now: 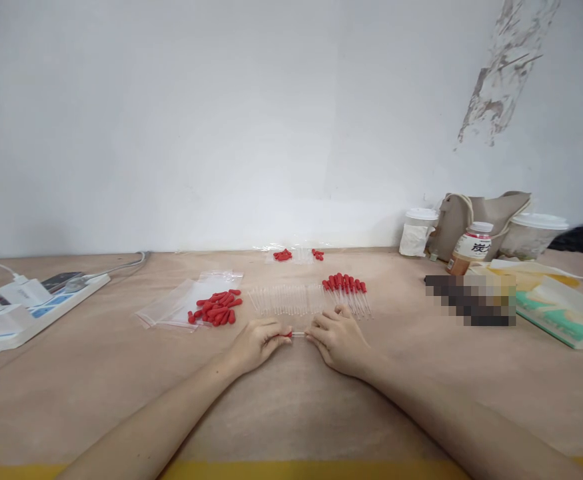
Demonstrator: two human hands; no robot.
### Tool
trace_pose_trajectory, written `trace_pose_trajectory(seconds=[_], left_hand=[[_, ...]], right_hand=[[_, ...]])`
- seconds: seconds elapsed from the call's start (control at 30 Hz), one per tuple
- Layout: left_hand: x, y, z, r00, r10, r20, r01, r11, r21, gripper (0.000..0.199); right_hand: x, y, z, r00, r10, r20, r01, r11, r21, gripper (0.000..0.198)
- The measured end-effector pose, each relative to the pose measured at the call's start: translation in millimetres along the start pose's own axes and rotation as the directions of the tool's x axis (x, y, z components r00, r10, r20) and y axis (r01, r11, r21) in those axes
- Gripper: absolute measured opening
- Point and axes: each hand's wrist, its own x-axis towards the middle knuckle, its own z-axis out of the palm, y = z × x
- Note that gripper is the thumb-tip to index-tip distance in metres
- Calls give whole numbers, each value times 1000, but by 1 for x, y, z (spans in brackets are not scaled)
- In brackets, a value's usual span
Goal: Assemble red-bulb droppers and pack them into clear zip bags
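Between finger and thumb, my left hand (257, 345) pinches a red rubber dropper bulb (286, 334), most of it hidden by the fingers. My right hand (338, 341) grips a clear dropper tube (298, 334) whose other end meets the bulb. Left of my hands, a pile of loose red bulbs (216, 310) lies partly on clear plastic bags (171, 307). Just beyond my hands, several bare clear tubes (284, 300) lie in a row. Droppers with red bulbs fitted (344, 283) lie beyond my right hand, side by side.
Near the wall are bagged red bulbs and tubes (296, 255). A power strip (51, 310) with plugs and cables sits at left. At right stand a lidded cup (417, 233), a bottle (470, 248), a bag (486, 210), a larger cup (534, 237) and a green-and-white packet (561, 310).
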Motion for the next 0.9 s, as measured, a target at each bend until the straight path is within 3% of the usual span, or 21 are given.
trace_pose_trajectory(seconds=[0.13,0.23,0.33,0.4,0.47,0.57,0.73,0.9], left_hand=[[-3,-1,2,1000,3,-23,-3,1000,16,22],[-6,1,3,986,-138,-90,139,990,5,46],[-7,1,3,976,-207,-62,206,978,-19,52],[-7,1,3,981,-193,-14,193,981,-23,41],[-6,0,2,982,-188,11,188,982,-16,31],[-6,2,0,984,-178,21,179,984,-2,22],[-6,5,-5,989,-131,61,133,991,-24,16],[-6,6,-5,989,-130,76,133,991,-29,16]], right_hand=[[-4,0,-2,1000,-3,23,5,996,-92,19],[-4,6,-7,974,227,10,-227,973,-47,23],[2,23,-12,838,546,1,-545,837,40,27],[11,37,-13,744,668,12,-667,742,67,27],[22,49,-10,679,734,15,-733,678,49,25],[38,57,1,618,786,-18,-786,617,-32,23],[44,55,24,606,795,-21,-790,598,-137,20],[40,56,30,583,812,16,-798,577,-175,21]])
